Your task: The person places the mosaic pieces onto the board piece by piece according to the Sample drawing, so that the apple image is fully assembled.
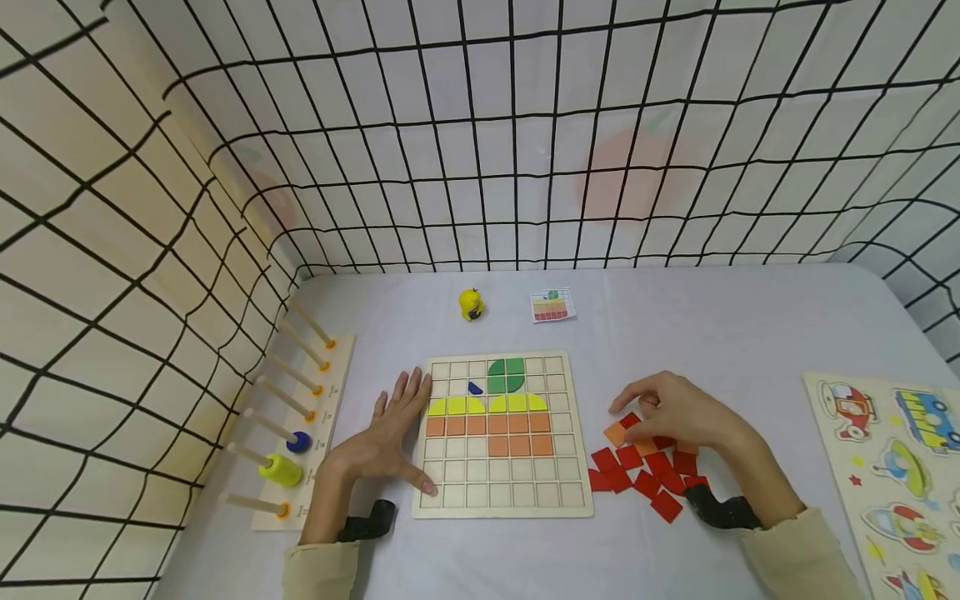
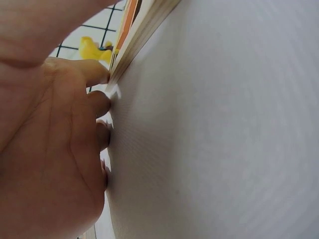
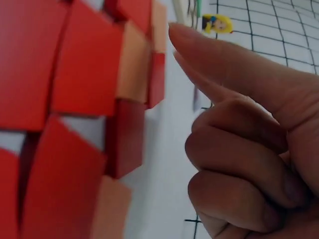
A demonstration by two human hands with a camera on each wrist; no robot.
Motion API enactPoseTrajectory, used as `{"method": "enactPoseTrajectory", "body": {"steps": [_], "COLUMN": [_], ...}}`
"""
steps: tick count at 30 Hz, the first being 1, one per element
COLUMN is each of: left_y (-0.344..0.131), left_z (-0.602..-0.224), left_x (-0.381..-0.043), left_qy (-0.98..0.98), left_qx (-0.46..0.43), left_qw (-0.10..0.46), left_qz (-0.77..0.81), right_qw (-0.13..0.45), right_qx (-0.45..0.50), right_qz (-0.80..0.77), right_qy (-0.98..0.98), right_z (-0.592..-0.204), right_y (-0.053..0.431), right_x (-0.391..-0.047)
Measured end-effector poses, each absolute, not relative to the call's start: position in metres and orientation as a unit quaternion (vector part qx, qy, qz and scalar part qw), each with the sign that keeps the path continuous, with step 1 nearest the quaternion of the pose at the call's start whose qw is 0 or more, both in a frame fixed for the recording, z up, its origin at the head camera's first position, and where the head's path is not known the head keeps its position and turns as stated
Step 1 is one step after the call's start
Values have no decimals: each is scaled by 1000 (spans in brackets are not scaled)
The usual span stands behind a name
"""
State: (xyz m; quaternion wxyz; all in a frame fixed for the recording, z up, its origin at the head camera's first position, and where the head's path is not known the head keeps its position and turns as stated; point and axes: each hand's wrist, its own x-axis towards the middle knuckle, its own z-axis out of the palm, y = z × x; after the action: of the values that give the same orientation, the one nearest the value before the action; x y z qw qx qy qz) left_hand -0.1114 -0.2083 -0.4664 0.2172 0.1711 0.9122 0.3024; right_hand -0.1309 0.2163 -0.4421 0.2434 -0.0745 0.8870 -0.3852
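Observation:
My left hand [image 1: 386, 437] lies spread along the left edge of the wooden grid board [image 1: 453, 471], its thumb on the lower left corner. In the left wrist view its fingertips [image 2: 102, 104] touch the cloth beside the board's edge. On the board are yellow pieces [image 1: 457, 406], orange squares [image 1: 519, 423], green leaf-shaped pieces [image 1: 506, 375] and a small blue piece [image 1: 476, 388]. Over the pile of red squares [image 1: 648, 483] hovers my right hand [image 1: 675, 408]; thumb and index finger reach out, the other fingers curl inward. Nothing shows between its fingertips. Some orange squares [image 3: 133, 62] lie in the pile.
To the left stands a peg board [image 1: 341, 358] with a yellow-green stack [image 1: 281, 471] and a blue ring [image 1: 298, 442]. A picture card [image 1: 552, 306] and a yellow figurine [image 1: 471, 304] are at the back. A vehicle puzzle [image 1: 832, 417] lies right; black wire mesh [image 1: 513, 167] surrounds the table.

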Motion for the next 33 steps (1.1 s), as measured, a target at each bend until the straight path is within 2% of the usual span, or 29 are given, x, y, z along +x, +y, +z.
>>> {"method": "enactPoseTrajectory", "body": {"steps": [8, 13, 16, 22, 33], "left_y": [-209, -209, -210, -208, -208], "left_z": [-468, -467, -467, -467, -468], "left_x": [-111, -111, -111, -111, -112], "left_qy": [910, 910, 909, 910, 912], "left_qx": [181, 183, 184, 179, 172], "left_qw": [212, 212, 213, 215, 218], "left_qz": [308, 307, 308, 306, 302], "right_qw": [291, 301, 282, 207, 182], "right_qx": [-75, -68, -63, -43, -52], "right_qz": [-409, -401, -398, -374, -360], "right_qy": [862, 862, 871, 903, 913], "right_z": [-452, -452, -452, -453, -449], "right_y": [219, 219, 218, 217, 202], "right_x": [-132, -132, -133, -135, -133]}}
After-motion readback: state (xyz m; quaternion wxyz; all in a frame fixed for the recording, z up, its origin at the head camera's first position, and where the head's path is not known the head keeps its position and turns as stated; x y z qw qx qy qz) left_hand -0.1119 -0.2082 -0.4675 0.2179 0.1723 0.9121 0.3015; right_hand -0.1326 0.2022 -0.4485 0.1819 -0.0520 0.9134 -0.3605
